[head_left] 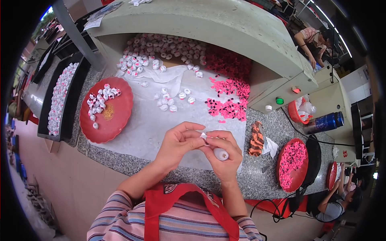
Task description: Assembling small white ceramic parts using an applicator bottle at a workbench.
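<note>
Both my hands meet above the near edge of the white sheet [148, 136]. My left hand [177, 145] pinches a small white piece [204, 136] between thumb and forefinger. The fingertips of my right hand [226, 162] close on that same piece from the other side. Out of my right palm pokes the rounded white end of an object [221, 154]; the fingers hide the rest, so its kind is unclear. Just beyond lie several loose small white rounded pieces [165, 101]. Flat pink-and-black pieces [227, 108] are spread farther to the right.
A red scalloped plate [90, 126] with white pieces stands left, beside a long black tray [43, 128]. A grey metal hood [193, 22] arches over heaped parts. To the right are an orange-and-black wrapped item [256, 140], a red dish [282, 176], a blue bottle [327, 122] and cables.
</note>
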A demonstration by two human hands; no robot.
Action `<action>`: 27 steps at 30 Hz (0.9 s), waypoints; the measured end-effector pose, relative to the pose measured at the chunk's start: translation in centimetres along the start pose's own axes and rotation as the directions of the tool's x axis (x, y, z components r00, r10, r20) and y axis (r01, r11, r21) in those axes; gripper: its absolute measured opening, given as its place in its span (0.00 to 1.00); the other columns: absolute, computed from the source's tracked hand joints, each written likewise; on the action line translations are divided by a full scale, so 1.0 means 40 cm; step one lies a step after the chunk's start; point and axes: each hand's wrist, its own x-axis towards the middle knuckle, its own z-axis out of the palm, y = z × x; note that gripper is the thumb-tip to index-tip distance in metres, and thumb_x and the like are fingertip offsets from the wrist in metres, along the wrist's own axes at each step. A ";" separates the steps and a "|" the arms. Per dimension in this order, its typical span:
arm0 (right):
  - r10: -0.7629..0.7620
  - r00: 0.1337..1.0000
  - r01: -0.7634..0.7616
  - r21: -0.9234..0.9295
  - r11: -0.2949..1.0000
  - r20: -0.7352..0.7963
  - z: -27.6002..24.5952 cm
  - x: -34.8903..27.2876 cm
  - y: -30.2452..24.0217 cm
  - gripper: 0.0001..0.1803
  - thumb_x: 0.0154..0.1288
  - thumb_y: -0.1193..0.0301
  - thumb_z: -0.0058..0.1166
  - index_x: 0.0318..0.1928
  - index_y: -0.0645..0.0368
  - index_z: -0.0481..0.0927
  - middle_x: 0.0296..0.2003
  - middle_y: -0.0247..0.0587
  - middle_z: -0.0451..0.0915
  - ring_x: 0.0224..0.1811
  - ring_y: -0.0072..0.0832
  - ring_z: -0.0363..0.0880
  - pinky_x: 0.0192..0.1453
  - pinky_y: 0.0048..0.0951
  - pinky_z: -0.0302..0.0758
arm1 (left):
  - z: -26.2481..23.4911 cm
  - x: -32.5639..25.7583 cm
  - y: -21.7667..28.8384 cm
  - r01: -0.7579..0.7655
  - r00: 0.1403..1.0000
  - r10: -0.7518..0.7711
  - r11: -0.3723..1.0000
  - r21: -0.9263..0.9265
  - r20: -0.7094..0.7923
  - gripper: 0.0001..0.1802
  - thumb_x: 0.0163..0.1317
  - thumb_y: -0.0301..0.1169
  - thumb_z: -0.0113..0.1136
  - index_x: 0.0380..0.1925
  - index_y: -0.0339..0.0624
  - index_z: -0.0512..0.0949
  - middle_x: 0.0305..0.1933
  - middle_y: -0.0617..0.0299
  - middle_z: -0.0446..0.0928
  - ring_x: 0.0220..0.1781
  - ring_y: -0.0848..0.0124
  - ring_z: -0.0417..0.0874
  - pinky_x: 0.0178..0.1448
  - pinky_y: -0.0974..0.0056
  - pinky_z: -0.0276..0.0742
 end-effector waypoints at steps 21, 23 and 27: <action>0.462 0.878 -0.456 0.506 0.732 0.123 0.028 -0.011 0.054 0.06 0.50 0.81 0.57 0.31 0.63 0.76 0.33 0.42 0.77 0.21 0.18 0.72 0.20 0.14 0.64 | 0.007 -0.036 0.014 -0.109 0.990 0.129 0.948 0.299 -0.050 0.13 0.54 0.17 0.53 0.42 0.32 0.72 0.35 0.57 0.77 0.34 0.74 0.79 0.38 0.71 0.76; 0.506 0.861 -0.484 0.388 0.785 0.049 0.053 -0.009 0.060 0.06 0.49 0.79 0.58 0.29 0.62 0.75 0.34 0.41 0.77 0.21 0.18 0.72 0.20 0.14 0.64 | -0.034 -0.037 0.023 -0.105 0.977 0.170 0.907 0.408 -0.127 0.12 0.54 0.17 0.53 0.41 0.32 0.73 0.35 0.58 0.77 0.34 0.75 0.78 0.39 0.71 0.75; 0.506 0.862 -0.482 0.327 0.813 0.012 0.053 -0.002 0.054 0.07 0.49 0.80 0.57 0.31 0.62 0.74 0.36 0.45 0.77 0.21 0.18 0.72 0.20 0.15 0.64 | -0.224 -0.032 0.118 -0.071 0.649 0.722 0.369 0.927 -0.238 0.11 0.51 0.20 0.56 0.38 0.38 0.76 0.33 0.60 0.76 0.31 0.74 0.78 0.35 0.71 0.74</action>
